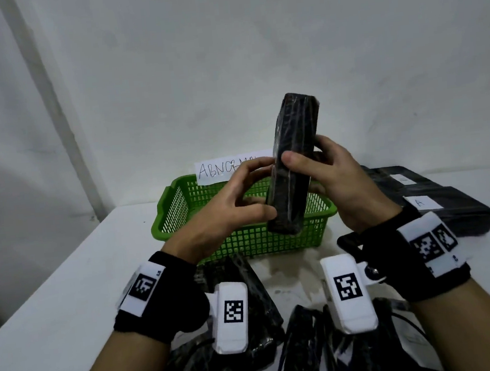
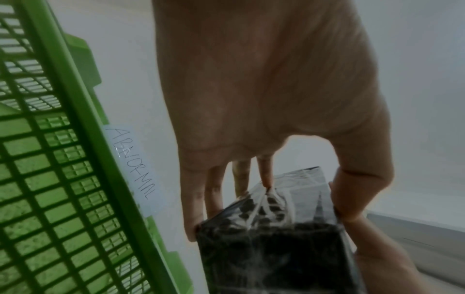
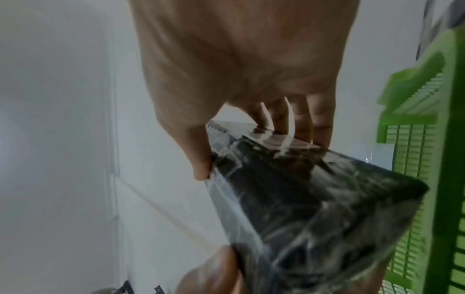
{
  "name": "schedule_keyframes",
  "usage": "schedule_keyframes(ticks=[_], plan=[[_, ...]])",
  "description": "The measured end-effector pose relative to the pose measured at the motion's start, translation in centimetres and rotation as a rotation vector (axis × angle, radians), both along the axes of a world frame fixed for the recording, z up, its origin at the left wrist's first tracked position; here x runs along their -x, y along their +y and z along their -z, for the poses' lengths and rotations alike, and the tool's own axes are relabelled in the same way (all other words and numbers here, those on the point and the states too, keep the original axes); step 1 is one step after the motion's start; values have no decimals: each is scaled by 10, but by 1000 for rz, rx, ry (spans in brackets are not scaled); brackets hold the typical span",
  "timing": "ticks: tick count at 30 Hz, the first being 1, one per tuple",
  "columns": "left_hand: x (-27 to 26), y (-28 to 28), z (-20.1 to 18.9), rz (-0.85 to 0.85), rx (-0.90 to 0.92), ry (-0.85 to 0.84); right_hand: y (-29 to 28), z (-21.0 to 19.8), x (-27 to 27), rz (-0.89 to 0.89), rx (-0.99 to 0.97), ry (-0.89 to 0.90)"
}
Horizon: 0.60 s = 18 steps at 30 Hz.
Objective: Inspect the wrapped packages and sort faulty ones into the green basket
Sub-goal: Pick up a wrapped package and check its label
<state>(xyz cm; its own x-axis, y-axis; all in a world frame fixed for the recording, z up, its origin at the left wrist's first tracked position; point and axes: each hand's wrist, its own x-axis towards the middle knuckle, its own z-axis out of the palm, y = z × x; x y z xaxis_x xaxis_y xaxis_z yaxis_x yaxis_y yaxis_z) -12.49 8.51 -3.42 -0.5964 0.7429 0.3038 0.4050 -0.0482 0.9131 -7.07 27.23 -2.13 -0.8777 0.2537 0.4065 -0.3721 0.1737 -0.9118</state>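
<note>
Both hands hold one black package (image 1: 294,150) in clear wrap upright above the green basket (image 1: 163,220), narrow edge towards me. My left hand (image 1: 263,188) grips its lower left side, thumb low and fingers higher. My right hand (image 1: 303,155) grips it from the right, thumb on the near face and fingers behind. In the left wrist view the package (image 2: 271,248) sits between the fingers (image 2: 191,218) and the thumb, beside the basket (image 2: 62,139). The right wrist view shows wrinkled wrap on the package (image 3: 314,199), with the basket (image 3: 447,139) to the right.
A paper label (image 1: 221,169) reading ABNORMAL stands behind the basket against the wall. Flat black packages with white labels (image 1: 449,204) are stacked at the right. Several loose wrapped packages (image 1: 248,289) lie on the white table (image 1: 55,308) under my wrists.
</note>
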Motion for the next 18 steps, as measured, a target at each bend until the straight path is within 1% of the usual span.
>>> schedule_keyframes(ticks=[2,4,6,9,10,12,13,14,16,18], plan=[[1,0,1,5,-23,-8,0,-1,-2,46,-46,73],[2,-2,2,5,-36,1,0,-1,-3,31,-25,94],[5,-3,3,-31,-30,53,0,-2,-4,-25,-7,62],[8,-5,2,-86,-12,169,-1,-5,-10,-103,-70,-12],[8,-5,2,-110,-3,227,-2,-9,-13,-144,-59,-42],[10,-6,1,-165,9,340,-4,-17,-18,-241,103,-89],[11,-6,1,-189,12,382,-5,-20,-21,-273,185,-86],[11,-7,1,-209,15,412,-6,-23,-23,-282,227,-64],[12,-8,2,-232,12,429,-9,-25,-24,-245,221,3],[14,-10,3,-237,-5,399,-11,-21,-21,-201,182,71]])
